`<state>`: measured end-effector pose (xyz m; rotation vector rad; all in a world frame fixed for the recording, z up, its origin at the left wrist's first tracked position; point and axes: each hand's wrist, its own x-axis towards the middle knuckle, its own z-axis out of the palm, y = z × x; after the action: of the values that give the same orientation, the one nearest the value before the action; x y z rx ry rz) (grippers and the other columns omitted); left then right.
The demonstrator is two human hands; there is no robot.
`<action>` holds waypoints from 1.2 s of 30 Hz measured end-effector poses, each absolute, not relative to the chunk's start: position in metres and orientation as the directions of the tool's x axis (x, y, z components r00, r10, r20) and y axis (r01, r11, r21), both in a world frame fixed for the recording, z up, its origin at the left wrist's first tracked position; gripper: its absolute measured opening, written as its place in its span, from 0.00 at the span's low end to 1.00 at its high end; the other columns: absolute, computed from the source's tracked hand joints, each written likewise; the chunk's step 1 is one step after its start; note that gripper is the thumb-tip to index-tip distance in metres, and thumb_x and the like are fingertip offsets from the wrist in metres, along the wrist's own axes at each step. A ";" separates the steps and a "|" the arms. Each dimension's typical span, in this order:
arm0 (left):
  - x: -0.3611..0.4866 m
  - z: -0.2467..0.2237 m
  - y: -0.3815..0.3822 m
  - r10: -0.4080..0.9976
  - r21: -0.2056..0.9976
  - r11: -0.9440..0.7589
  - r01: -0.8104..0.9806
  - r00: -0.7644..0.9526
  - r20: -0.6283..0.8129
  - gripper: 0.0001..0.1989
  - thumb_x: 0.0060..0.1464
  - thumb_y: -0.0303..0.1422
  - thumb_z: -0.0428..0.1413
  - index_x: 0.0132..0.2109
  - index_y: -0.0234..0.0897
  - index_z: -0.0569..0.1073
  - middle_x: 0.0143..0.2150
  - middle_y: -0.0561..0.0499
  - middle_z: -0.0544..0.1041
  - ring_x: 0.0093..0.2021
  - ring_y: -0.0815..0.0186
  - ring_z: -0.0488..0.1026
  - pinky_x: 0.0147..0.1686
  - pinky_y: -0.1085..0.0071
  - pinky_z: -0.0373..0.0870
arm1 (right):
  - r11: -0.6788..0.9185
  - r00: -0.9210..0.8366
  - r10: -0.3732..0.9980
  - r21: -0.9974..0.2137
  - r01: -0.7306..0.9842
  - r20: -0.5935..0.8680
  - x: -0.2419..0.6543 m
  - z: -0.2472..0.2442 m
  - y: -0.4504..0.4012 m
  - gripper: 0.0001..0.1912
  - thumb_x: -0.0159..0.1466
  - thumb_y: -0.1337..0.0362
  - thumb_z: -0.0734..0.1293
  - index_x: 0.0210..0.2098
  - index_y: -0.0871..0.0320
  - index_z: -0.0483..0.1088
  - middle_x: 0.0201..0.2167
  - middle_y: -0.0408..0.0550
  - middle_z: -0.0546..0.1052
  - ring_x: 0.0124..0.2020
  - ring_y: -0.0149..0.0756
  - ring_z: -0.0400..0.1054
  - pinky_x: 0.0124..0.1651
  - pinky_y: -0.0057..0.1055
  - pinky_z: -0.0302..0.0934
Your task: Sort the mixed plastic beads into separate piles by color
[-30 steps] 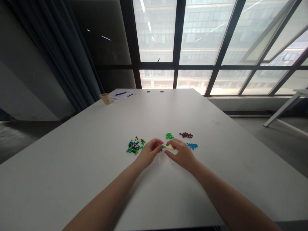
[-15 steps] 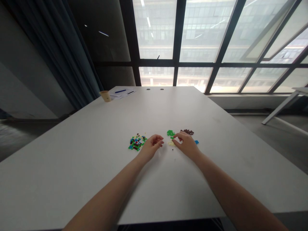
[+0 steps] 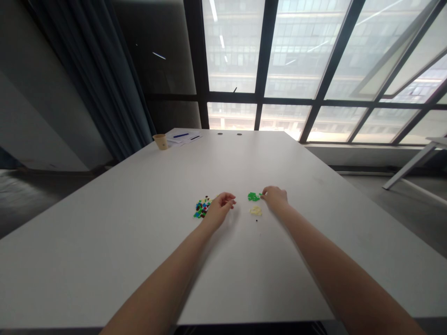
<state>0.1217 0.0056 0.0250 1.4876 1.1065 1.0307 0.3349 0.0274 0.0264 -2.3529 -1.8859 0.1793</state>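
My left hand (image 3: 222, 205) hovers just right of a mixed pile of small coloured pieces (image 3: 201, 208), its fingers curled but apart, with nothing seen in them. My right hand (image 3: 274, 196) is at the right edge of a green pile (image 3: 253, 197), its thumb and fingertips together by a small green piece (image 3: 260, 194). Whether that piece is gripped is too small to tell. Below the green pile lie pale yellow pieces (image 3: 256, 211), and nearer me a tiny dark piece (image 3: 256, 220). My right hand hides the area behind it.
On the white table (image 3: 223, 163), a tan cup (image 3: 161, 142) stands at the far left edge beside papers (image 3: 183, 136) with a blue pen (image 3: 180, 135) on them. Two dark round discs lie near the far edge. A white-legged table (image 3: 412, 163) is at the right.
My right hand has moved right and a little away from me, uncovering the yellow pieces and now covering the brown and blue ones. My left hand has barely moved. The view has shifted slightly.
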 end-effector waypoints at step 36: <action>0.066 0.013 0.038 0.961 0.200 -0.265 0.943 0.243 0.128 0.08 0.48 0.34 0.52 0.33 0.41 0.75 0.38 0.47 0.72 0.44 0.58 0.67 0.35 0.67 0.63 | 0.064 0.083 0.970 -0.566 0.822 0.230 0.344 0.011 -0.042 0.14 0.55 0.58 0.58 0.27 0.57 0.72 0.15 0.40 0.62 0.19 0.28 0.55 0.23 0.25 0.47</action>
<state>0.0661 0.0380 0.0128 2.4121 1.8523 0.3448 0.3440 -0.0422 0.0114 -1.7877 -1.7683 0.3292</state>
